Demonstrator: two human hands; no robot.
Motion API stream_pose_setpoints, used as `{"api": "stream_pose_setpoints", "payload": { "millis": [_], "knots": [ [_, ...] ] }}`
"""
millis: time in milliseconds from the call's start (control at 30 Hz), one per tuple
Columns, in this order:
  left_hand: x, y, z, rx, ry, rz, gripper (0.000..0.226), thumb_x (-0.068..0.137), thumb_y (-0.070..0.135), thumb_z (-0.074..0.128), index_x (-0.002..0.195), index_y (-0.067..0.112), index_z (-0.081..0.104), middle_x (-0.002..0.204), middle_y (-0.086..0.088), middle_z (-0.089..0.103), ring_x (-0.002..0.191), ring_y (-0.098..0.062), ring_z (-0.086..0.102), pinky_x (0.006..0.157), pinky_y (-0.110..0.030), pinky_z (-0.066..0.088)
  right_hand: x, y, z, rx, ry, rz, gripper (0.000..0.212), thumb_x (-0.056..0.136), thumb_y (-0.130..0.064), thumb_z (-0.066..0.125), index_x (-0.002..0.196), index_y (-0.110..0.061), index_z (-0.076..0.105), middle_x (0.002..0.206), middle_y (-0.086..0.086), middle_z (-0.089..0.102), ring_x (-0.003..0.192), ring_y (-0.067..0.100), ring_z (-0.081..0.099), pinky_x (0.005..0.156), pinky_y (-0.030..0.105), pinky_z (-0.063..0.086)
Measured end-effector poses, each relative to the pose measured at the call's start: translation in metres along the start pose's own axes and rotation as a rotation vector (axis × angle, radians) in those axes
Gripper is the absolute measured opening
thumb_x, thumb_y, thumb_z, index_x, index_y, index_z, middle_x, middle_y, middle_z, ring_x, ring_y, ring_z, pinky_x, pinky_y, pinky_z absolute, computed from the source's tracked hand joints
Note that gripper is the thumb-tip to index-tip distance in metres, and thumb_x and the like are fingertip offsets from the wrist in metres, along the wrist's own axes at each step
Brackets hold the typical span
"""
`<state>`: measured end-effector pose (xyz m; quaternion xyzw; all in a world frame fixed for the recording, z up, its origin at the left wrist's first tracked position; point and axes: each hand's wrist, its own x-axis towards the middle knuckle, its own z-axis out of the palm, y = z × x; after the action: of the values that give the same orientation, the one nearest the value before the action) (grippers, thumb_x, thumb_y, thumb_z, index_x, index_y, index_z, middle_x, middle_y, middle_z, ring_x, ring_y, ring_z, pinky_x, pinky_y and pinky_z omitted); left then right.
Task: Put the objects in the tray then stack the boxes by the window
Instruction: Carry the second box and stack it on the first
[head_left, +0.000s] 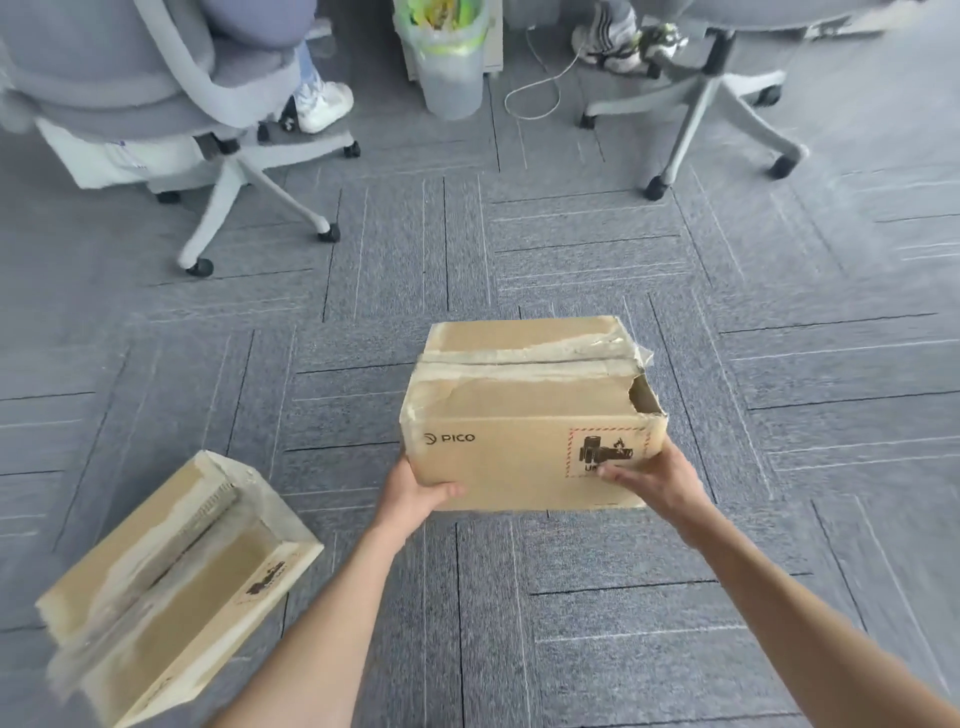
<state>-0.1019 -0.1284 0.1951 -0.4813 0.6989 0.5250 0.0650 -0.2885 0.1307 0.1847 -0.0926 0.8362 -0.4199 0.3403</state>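
The PICO box (530, 415) is held between both hands above the carpet floor (571, 597), its long axis running left to right across the person's front, printed side facing back toward them. The left hand (415, 493) cups the box's near lower left corner, thumb pressed on the printed face and the other fingers hidden underneath; the right hand (660, 483) clasps the near right corner, fingers (618, 472) closed over the warning label. Both hands sit equally close, so neither leads. The box's top flaps are taped shut, but the near right top corner is torn open, a weak edge to keep clear of when squeezing. A second box (171, 582) lies on the floor to the lower left of the PICO box, well apart and angled diagonally. Beyond the PICO box the carpet is bare as far as two office chairs (244, 171) and a bin (449, 57). No window or tray is in view, so I judge the carry needs a turn first, probably rightward, away from the second box.
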Motion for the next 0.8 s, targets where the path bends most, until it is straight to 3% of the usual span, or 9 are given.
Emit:
{"api": "stream_pose_setpoints", "payload": {
  "millis": [167, 333, 433, 533, 733, 800],
  "knots": [
    [-0.102, 0.124, -0.056, 0.086, 0.021, 0.128, 0.072, 0.064, 0.023, 0.091, 0.124, 0.014, 0.053, 0.112, 0.002, 0.062, 0.103, -0.017, 0.057, 0.088, -0.026, 0.045, -0.091, -0.105, -0.087, 0.099, 0.056, 0.006, 0.089, 0.046, -0.056, 0.088, 0.122, -0.02, 0.059, 0.107, -0.005, 0.076, 0.102, 0.018, 0.071, 0.091, 0.04, 0.057],
    [-0.223, 0.279, -0.117, 0.179, 0.021, 0.275, 0.078, 0.063, 0.029, 0.091, 0.128, 0.014, 0.05, 0.11, 0.006, 0.059, 0.102, -0.015, 0.055, 0.089, -0.026, 0.045, -0.207, -0.228, -0.192, 0.261, 0.167, -0.042, 0.077, 0.05, -0.053, 0.094, 0.118, -0.031, 0.064, 0.106, -0.012, 0.078, 0.103, 0.012, 0.072, 0.099, 0.05, 0.053],
    [-0.296, 0.374, -0.148, 0.219, 0.009, 0.384, 0.081, 0.059, 0.037, 0.092, 0.127, 0.022, 0.051, 0.117, 0.004, 0.067, 0.107, -0.02, 0.062, 0.092, -0.031, 0.05, -0.284, -0.305, -0.26, 0.283, 0.263, -0.066, 0.065, 0.053, -0.05, 0.09, 0.112, -0.034, 0.067, 0.104, -0.014, 0.078, 0.104, 0.015, 0.071, 0.097, 0.051, 0.054],
    [-0.373, 0.458, -0.167, 0.212, -0.034, 0.478, 0.078, 0.06, 0.035, 0.092, 0.126, 0.024, 0.052, 0.117, 0.001, 0.068, 0.108, -0.022, 0.062, 0.091, -0.034, 0.051, -0.363, -0.37, -0.33, 0.286, 0.387, -0.083, 0.069, 0.051, -0.054, 0.089, 0.113, -0.038, 0.065, 0.105, -0.014, 0.076, 0.105, 0.016, 0.069, 0.095, 0.05, 0.055],
    [-0.498, 0.589, -0.169, 0.192, -0.165, 0.773, 0.069, 0.064, 0.03, 0.09, 0.122, 0.022, 0.053, 0.105, 0.002, 0.066, 0.099, -0.024, 0.062, 0.068, -0.027, 0.045, -0.535, -0.455, -0.432, 0.297, 0.663, -0.172, 0.059, 0.062, -0.035, 0.093, 0.115, -0.036, 0.067, 0.101, -0.017, 0.077, 0.101, 0.009, 0.071, 0.097, 0.044, 0.053],
    [-0.54, 0.621, -0.156, 0.204, -0.253, 0.878, 0.066, 0.064, 0.03, 0.09, 0.119, 0.021, 0.054, 0.102, 0.003, 0.064, 0.096, -0.022, 0.061, 0.068, -0.028, 0.045, -0.599, -0.462, -0.452, 0.345, 0.776, -0.165, 0.06, 0.063, -0.03, 0.094, 0.116, -0.033, 0.066, 0.1, -0.016, 0.078, 0.094, 0.005, 0.073, 0.094, 0.043, 0.055]
  ]
}}
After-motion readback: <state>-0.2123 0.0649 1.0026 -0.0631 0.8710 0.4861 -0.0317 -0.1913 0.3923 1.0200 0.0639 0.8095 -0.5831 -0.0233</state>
